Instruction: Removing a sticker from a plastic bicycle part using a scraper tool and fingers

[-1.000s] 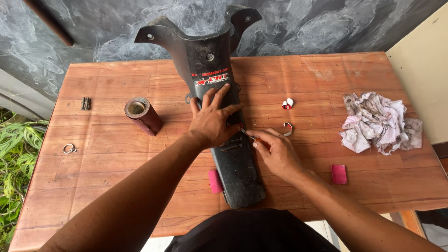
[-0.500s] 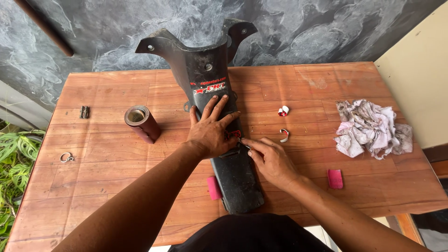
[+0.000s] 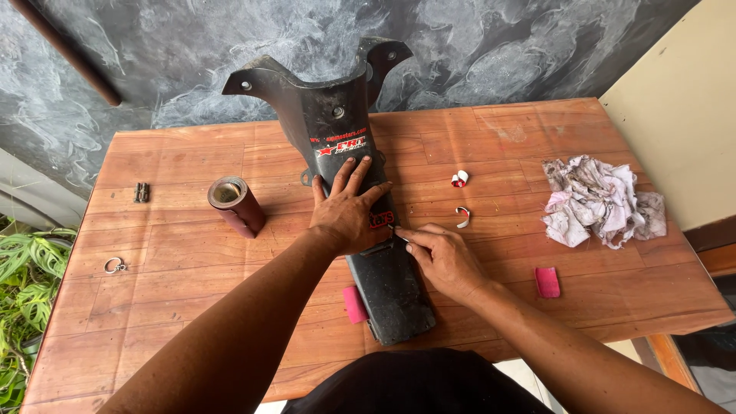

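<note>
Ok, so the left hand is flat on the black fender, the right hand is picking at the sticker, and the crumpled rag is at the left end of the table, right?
Not quite. The head view shows the crumpled rag at the right end of the table, not the left. The rest holds: left hand flat on the black fender, right hand picking at the sticker.

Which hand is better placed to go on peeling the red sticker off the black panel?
Probably the right hand: its fingertips pinch at the red sticker edge. The left hand lies flat on the black panel, holding it down.
</note>
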